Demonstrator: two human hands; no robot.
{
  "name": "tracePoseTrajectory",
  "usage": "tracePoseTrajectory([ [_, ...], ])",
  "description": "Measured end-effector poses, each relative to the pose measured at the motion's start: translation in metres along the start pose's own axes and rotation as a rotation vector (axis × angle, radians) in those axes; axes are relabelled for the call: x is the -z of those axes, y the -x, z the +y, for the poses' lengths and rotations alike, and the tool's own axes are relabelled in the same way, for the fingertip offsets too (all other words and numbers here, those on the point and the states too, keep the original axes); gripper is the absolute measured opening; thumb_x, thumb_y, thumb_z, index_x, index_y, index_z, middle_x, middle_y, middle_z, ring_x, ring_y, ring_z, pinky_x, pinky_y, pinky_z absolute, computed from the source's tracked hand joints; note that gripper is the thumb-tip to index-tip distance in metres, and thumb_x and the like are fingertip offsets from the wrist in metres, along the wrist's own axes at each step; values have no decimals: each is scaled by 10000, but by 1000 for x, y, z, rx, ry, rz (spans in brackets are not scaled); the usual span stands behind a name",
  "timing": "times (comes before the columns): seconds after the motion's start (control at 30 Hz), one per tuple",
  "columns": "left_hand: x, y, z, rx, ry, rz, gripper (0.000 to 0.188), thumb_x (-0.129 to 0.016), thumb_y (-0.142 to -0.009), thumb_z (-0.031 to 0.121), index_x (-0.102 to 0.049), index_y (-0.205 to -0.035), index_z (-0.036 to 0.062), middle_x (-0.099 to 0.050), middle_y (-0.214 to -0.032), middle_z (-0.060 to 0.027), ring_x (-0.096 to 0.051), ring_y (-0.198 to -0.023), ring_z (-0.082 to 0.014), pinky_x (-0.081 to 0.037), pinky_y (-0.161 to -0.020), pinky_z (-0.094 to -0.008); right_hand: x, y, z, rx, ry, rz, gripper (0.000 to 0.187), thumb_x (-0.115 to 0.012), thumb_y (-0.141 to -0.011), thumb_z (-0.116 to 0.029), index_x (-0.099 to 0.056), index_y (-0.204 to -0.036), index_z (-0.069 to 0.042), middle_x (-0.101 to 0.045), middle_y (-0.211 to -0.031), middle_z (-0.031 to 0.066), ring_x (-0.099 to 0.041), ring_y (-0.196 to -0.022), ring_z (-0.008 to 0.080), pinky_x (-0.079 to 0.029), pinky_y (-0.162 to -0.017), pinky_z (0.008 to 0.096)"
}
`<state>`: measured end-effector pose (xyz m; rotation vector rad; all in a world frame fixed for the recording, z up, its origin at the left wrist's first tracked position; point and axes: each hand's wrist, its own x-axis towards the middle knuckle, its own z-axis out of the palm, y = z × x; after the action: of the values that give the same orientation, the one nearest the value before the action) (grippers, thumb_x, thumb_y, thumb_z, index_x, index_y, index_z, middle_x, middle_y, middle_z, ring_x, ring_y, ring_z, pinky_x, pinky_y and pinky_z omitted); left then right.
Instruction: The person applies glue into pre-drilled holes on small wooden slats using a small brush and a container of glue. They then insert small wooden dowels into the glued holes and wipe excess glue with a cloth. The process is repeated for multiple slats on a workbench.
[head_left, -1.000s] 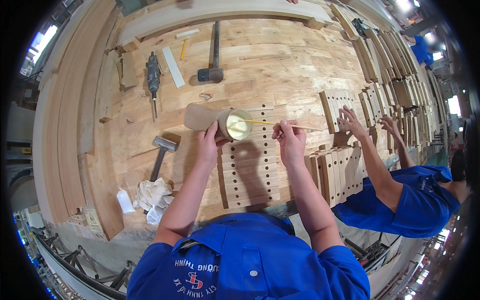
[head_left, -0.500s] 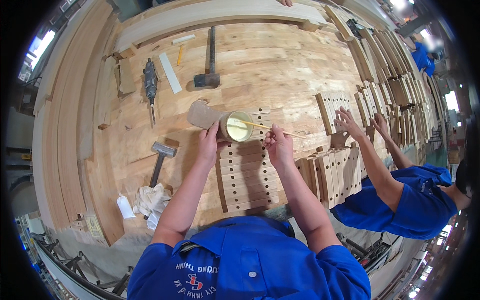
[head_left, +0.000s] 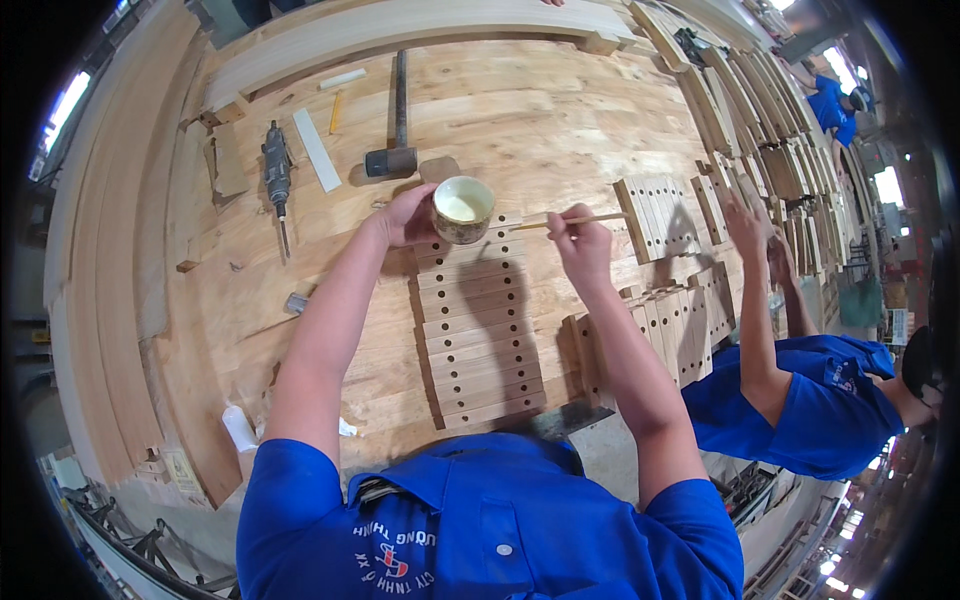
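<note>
Both my hands have travelled up the bench since a moment ago, away from my body — the cup has gone with them and now sits near the head of the mallet instead of over the middle of the boards. My left hand is closed around the side of the small cup, which holds a pale, creamy liquid and stands upright at the top end of the row of drilled wooden slats. My right hand pinches a thin wooden stick between thumb and fingers; the stick lies nearly level, its left tip just short of the cup's rim — I cannot tell whether it touches. Left of the mallet lie a dark power tool and a flat white strip. At my right, another person in blue reaches a hand over more stacks of drilled slats.
</note>
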<state>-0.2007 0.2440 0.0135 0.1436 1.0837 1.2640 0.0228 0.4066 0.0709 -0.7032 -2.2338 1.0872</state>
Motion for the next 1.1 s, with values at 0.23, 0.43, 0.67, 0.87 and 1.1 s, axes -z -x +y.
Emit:
tracePoseTrajectory([
  [0.23, 1, -2, 4, 89, -70, 98, 447, -349, -926, 477, -571, -1128, 147, -640, -1005, -37, -633, -880, -139, -559, -695, -289, -15, -7, -3, 153, 177, -130, 234, -658, -805, -154, -487, -691, -41, -505, -523, 106, -525, -475, 249, -422, -465, 339],
  [0.43, -2, 5, 6, 92, -44, 62, 425, -364, -923, 477, -596, -1070, 152, -657, -907, -26, -647, -736, -123, -561, -604, -263, -26, -10, -1, 174, 187, -194, 227, -644, -805, -139, -472, -692, -43, -525, -552, 114, -545, -507, 280, -430, -479, 360],
  [0.67, 1, 4, 4, 102, -60, 58, 423, -384, -916, 463, -585, -1089, 134, -656, -920, -41, -650, -762, -131, -561, -606, -269, -34, -16, -7, 196, 224, -289, 234, -622, -806, -135, -437, -701, -37, -534, -593, 137, -547, -525, 325, -434, -492, 397],
  [0.87, -2, 0, 5, 107, -110, 58, 412, -361, -923, 447, -596, -1070, 143, -661, -901, -23, -638, -733, -115, -534, -592, -252, -32, -19, -3, 163, 326, -306, 220, -606, -822, -171, -469, -721, -32, -549, -605, 142, -578, -567, 330, -460, -520, 406],
  [1.1, -1, -2, 4, 105, -191, 126, 366, -408, -908, 425, -602, -1061, 155, -649, -865, -25, -632, -698, -125, -521, -514, -258, -11, -24, -16, 394, 333, -436, 128, -604, -822, -142, -543, -799, -32, -598, -698, 138, -605, -648, 293, -491, -583, 377],
])
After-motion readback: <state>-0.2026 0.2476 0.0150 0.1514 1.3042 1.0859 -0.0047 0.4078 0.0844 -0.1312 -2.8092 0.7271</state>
